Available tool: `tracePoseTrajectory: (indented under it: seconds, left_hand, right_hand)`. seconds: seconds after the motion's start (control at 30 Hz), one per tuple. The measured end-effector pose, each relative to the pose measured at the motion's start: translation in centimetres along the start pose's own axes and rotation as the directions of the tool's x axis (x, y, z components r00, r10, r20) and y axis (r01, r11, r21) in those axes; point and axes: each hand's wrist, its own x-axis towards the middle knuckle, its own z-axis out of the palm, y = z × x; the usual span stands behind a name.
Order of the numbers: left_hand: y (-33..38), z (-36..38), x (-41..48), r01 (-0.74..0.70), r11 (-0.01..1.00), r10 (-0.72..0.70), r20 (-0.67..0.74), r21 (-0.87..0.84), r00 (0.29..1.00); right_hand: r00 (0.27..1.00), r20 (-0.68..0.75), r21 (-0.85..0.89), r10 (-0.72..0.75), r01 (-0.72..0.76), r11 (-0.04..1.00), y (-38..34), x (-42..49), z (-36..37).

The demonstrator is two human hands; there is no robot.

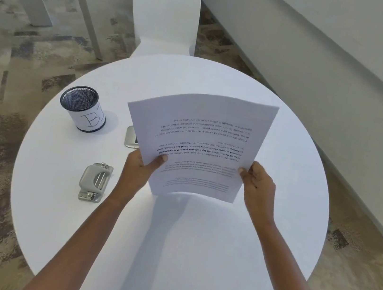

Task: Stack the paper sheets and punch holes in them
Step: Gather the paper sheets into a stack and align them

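A stack of printed paper sheets (201,141) is held up above the round white table (193,257), the text upside down to me and the stack bowed slightly. My left hand (140,167) grips its lower left side, thumb on the front. My right hand (258,183) grips the lower right side the same way. A grey metal hole punch (95,181) lies on the table to the left of my left forearm, apart from the paper.
A black mesh pen cup (82,108) with a white label stands at the table's back left. A small silver plate (131,137) in the tabletop peeks out behind the sheets. A white chair (165,12) stands beyond the table; a wall runs along the right.
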Motion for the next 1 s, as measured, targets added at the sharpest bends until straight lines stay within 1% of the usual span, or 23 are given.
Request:
tracePoseTrajectory:
  seconds: [0.03,0.07,0.13,0.17,0.2,0.23,0.27,0.3,0.33,0.37,0.4,0.43,0.5,0.57,0.67,0.73,0.83,0.9,1.0]
  left_hand:
    - [0.6,-0.1,0.3,-0.034,0.999,0.034,-0.025,-0.032,0.999]
    - [1.2,-0.3,0.7,-0.076,0.997,0.074,-0.070,-0.027,0.995]
    - [2.6,-0.9,1.3,-0.164,0.980,0.181,-0.173,0.109,0.968]
    - [3.4,-1.3,1.5,-0.226,0.954,0.262,-0.181,0.199,0.948]
    - [4.1,-1.6,1.6,-0.297,0.910,0.349,-0.150,0.288,0.925]
    - [4.8,-1.9,1.8,-0.366,0.856,0.421,-0.082,0.366,0.903]
    - [5.4,-2.1,1.9,-0.425,0.802,0.463,0.012,0.420,0.886]
    - [5.9,-2.1,2.0,-0.464,0.760,0.462,0.123,0.456,0.878]
    - [6.3,-2.0,2.1,-0.468,0.752,0.413,0.221,0.464,0.883]
    - [6.5,-1.9,2.1,-0.441,0.780,0.333,0.303,0.445,0.893]
    - [6.4,-1.7,2.0,-0.381,0.825,0.240,0.352,0.417,0.905]
    - [6.2,-1.5,1.7,-0.311,0.873,0.162,0.377,0.376,0.912]
    - [5.3,-1.0,1.5,-0.176,0.931,0.063,0.335,0.319,0.940]
    - [4.5,-0.9,1.3,-0.128,0.948,0.046,0.271,0.291,0.961]
    - [4.0,-1.3,1.3,-0.082,0.971,0.041,0.181,0.225,0.983]
    - [3.3,-1.9,1.5,-0.065,0.984,0.045,0.125,0.163,0.991]
    - [2.5,-2.3,1.4,-0.049,0.990,0.040,0.068,0.132,0.997]
    - [1.9,-2.3,1.1,-0.029,0.995,0.028,0.006,0.097,1.000]
    - [0.5,-2.3,0.8,0.011,0.999,-0.008,-0.071,0.045,0.997]
  right_hand:
    - [1.000,-0.012,-0.021,-0.029,0.029,0.999,-0.3,0.3,-0.4]
    - [0.998,-0.020,-0.045,-0.061,0.060,0.997,-0.7,0.7,-0.9]
    - [0.989,-0.030,-0.101,-0.143,0.140,0.985,-1.7,1.3,-1.8]
    - [0.980,-0.034,-0.147,-0.196,0.189,0.971,-2.3,1.6,-2.2]
    - [0.967,-0.035,-0.200,-0.251,0.239,0.950,-2.9,1.9,-2.6]
    - [0.953,-0.030,-0.249,-0.302,0.285,0.926,-3.4,2.1,-3.0]
    - [0.936,-0.016,-0.288,-0.351,0.331,0.898,-4.0,2.3,-3.2]
    - [0.918,0.006,-0.317,-0.397,0.378,0.870,-4.5,2.4,-3.4]
    - [0.900,0.033,-0.336,-0.434,0.419,0.844,-5.0,2.4,-3.5]
    - [0.886,0.059,-0.347,-0.460,0.451,0.822,-5.4,2.4,-3.6]
    - [0.872,0.083,-0.353,-0.482,0.478,0.804,-5.8,2.4,-3.6]
    - [0.859,0.104,-0.355,-0.502,0.504,0.788,-6.1,2.3,-3.7]
    - [0.843,0.134,-0.374,-0.520,0.530,0.762,-6.5,2.2,-3.8]
    - [0.862,0.141,-0.418,-0.486,0.497,0.760,-6.3,2.3,-4.2]
    - [0.941,0.104,-0.449,-0.322,0.333,0.829,-5.0,2.9,-5.6]
    - [0.973,0.111,-0.435,-0.202,0.230,0.871,-3.8,3.3,-6.7]
    - [0.985,0.158,-0.367,-0.072,0.126,0.922,-2.4,3.7,-7.8]
    - [0.992,0.126,-0.307,-0.029,0.067,0.949,-1.7,3.6,-8.1]
    - [0.998,0.003,-0.249,-0.062,0.061,0.966,-1.4,3.2,-7.6]
